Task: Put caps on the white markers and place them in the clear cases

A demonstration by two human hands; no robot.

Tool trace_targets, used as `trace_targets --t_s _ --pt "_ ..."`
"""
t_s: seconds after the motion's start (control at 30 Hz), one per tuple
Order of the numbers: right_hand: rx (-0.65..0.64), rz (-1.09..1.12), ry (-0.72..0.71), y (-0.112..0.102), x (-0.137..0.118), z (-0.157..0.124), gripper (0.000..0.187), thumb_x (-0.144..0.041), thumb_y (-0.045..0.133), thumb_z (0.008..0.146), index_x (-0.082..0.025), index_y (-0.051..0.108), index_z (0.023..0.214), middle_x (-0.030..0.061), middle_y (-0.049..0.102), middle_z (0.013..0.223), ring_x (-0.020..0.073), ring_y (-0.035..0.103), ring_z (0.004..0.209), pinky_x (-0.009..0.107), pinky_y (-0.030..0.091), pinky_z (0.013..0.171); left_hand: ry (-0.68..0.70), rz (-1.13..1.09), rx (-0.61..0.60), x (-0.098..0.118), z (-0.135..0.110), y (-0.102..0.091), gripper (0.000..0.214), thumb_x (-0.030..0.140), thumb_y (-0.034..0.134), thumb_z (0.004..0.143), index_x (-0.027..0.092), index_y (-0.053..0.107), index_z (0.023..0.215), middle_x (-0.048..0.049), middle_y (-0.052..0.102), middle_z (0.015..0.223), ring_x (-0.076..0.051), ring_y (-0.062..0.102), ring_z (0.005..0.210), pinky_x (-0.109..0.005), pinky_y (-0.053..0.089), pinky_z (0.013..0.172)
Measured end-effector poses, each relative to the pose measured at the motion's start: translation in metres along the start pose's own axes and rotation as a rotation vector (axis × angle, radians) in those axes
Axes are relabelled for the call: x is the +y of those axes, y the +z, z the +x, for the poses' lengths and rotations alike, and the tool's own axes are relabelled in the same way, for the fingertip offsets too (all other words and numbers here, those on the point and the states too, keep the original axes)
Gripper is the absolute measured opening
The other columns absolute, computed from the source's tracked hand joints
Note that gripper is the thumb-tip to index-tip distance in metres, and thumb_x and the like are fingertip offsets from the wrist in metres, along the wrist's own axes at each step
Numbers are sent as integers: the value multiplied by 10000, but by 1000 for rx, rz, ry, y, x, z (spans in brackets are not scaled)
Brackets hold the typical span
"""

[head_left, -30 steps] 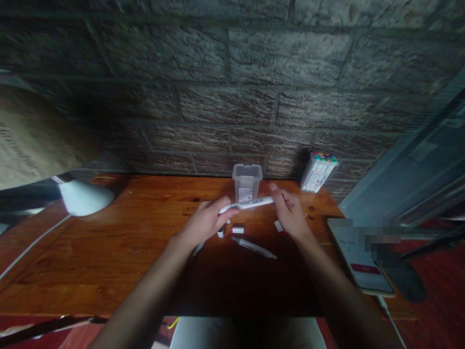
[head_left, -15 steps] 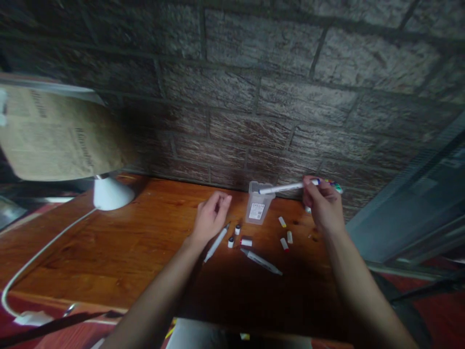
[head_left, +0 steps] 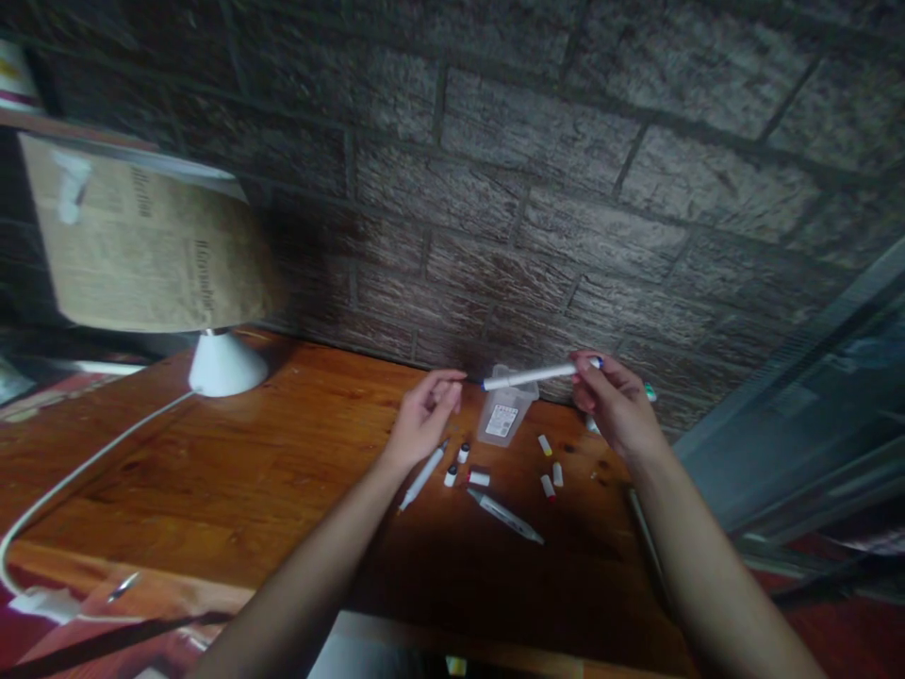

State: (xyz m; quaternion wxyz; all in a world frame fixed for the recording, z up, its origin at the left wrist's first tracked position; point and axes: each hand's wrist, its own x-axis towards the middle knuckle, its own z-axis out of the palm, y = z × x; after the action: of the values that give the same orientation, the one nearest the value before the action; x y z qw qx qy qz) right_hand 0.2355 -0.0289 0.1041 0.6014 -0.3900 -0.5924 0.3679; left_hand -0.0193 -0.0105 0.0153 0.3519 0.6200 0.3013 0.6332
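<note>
My right hand (head_left: pixel 618 401) pinches a white marker (head_left: pixel 530 375) with blue ends close to its right end. It is held nearly level above and in front of a clear plastic box (head_left: pixel 501 424) bearing a white label. My left hand (head_left: pixel 428 415) is held just short of the marker's left end, fingers bent and a little apart, with nothing seen in it. Below lie two uncapped markers, one (head_left: pixel 422 478) near my left hand and another (head_left: pixel 505 516) closer to me. Loose caps lie around them: black-topped caps (head_left: pixel 463 453), a red-edged cap (head_left: pixel 479 478) and a yellow-edged cap (head_left: pixel 544 444).
A lamp with a newsprint shade (head_left: pixel 156 245) and white base (head_left: pixel 227 366) stands on the left of the wooden table (head_left: pixel 304 453); its cord (head_left: pixel 91 471) runs over the front. A stone-block wall (head_left: pixel 467 207) rises behind. A pale rod-like thing (head_left: pixel 645 533) lies beside my right forearm.
My right hand has moved left with the marker, and my left hand has come nearer to its left end. The view has shifted, showing more of the lamp.
</note>
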Motion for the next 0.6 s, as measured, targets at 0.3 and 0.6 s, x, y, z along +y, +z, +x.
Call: trace_targets --t_s 0.3,0.6 --pt "98 46 73 22 2 -23 250 -404 838 716 -185 716 713 -17 654 632 37 366 425 214 222 392 -113 -266 -137 2 2 0 300 321 853 691 156 781 931 6 641 624 -69 473 523 -203 346 498" --pt "84 163 102 30 -8 -32 216 -343 830 750 -172 726 671 -12 678 650 3 367 417 184 209 392 -121 -380 -156 0 2 2 289 330 859 690 183 797 931 28 626 576 -49 448 458 -192 361 467"
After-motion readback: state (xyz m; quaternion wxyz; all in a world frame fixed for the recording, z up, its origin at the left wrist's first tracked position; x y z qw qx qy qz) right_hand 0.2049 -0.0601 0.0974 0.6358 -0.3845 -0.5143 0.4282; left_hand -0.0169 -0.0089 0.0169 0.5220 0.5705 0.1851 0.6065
